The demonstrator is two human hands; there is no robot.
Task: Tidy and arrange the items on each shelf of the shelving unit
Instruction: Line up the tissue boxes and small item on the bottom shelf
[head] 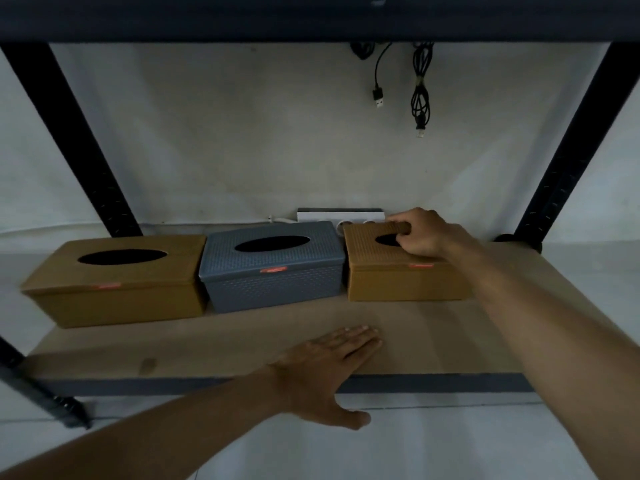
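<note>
Lining up boxes w/ R hand [420, 233] fingers hooked in slot of tan box [391, 271] at 3 o'clock, L hand [325, 365] lying flat, fingers spread on shelf [194, 344]; next prob. nudging flush w/ grey box [273, 268].

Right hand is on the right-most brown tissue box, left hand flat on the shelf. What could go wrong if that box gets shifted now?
1. The right hand hooks fingers into the slot of the right brown box; the lid may lift instead.
2. Pushed back, the box could hit the power strip behind it.
3. Slid left, it may nudge the grey box.
</note>
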